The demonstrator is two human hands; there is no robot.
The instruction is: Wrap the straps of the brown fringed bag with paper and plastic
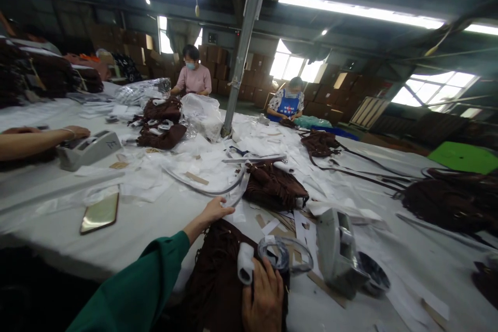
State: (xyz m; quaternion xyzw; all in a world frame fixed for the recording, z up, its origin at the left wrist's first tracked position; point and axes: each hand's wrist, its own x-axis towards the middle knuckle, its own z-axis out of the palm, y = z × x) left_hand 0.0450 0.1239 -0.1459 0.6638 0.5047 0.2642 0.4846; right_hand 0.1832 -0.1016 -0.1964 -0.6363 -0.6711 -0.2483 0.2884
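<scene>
A dark brown fringed bag (pixel 218 275) lies on the table edge in front of me. My right hand (pixel 264 293) rests on it, fingers stretched out, beside a white foam-wrapped piece (pixel 245 263). Close to its fingertips is a loop wrapped in clear plastic (pixel 274 250). My left hand (pixel 213 211), in a green sleeve, reaches over the bag's far edge with thumb and fingers apart. Its fingertips are near the end of a pale plastic-wrapped strap (pixel 210 190); contact is unclear. Just beyond sits a second brown fringed bag (pixel 274 187).
A grey tape dispenser (pixel 337 249) stands at right, another (pixel 91 149) at left near a co-worker's hand (pixel 78 132). A phone (pixel 100 212) lies left. Paper scraps (pixel 272 225) litter the white table. A metal post (pixel 245 46) rises mid-table. Two people work across it.
</scene>
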